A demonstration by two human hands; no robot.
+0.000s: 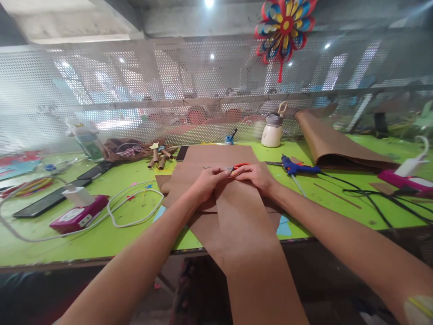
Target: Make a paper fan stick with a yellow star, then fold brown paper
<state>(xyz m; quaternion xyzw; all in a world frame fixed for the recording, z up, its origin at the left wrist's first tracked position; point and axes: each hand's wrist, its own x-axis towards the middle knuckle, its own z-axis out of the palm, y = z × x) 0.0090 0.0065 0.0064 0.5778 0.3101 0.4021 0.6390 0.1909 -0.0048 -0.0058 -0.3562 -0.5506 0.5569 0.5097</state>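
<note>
A long strip of brown paper [243, 225] lies across more brown sheets on the green table [128, 234] and hangs over the near edge. My left hand [208, 183] is closed, pinching the strip's far end. My right hand [255, 175] is wrapped round red-handled scissors [237, 167], whose blades point left along the paper toward my left fingertips. Both hands nearly touch at the middle of the table.
A blue glue gun [297, 168] with a black cord lies right of my hands. A folded brown sheet [334, 146], a white jar [272, 131] and a pink box [406, 180] stand further right. Left lie a pink box [78, 215], white cable [135, 212], phones and paper rolls [160, 158].
</note>
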